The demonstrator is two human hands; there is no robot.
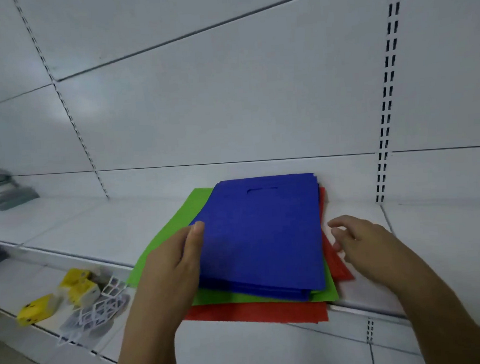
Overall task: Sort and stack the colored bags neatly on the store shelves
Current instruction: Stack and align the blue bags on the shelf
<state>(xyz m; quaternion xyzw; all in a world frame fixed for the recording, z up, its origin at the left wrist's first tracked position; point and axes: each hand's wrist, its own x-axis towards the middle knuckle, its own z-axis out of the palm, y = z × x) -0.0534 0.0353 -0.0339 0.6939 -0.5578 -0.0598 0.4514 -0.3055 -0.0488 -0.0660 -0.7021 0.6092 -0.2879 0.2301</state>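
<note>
A pile of flat bags lies on the white shelf (96, 233). Blue bags (264, 231) with a cut-out handle are on top, green bags (174, 228) lie under them and stick out to the left, and red bags (258, 311) are at the bottom, overhanging the shelf's front edge. My left hand (171, 267) holds the left edge of the blue bags, thumb on top and fingers beneath. Just right of the pile my right hand (360, 244) hovers with its fingers spread and loosely bent near the red edge, holding nothing.
On the lower shelf at the left lie yellow packs (76, 284) and packaged white plastic pieces (100, 308). Grey packages (3, 190) sit at the far left of the upper shelf. Slotted uprights (385, 102) run up the white back wall.
</note>
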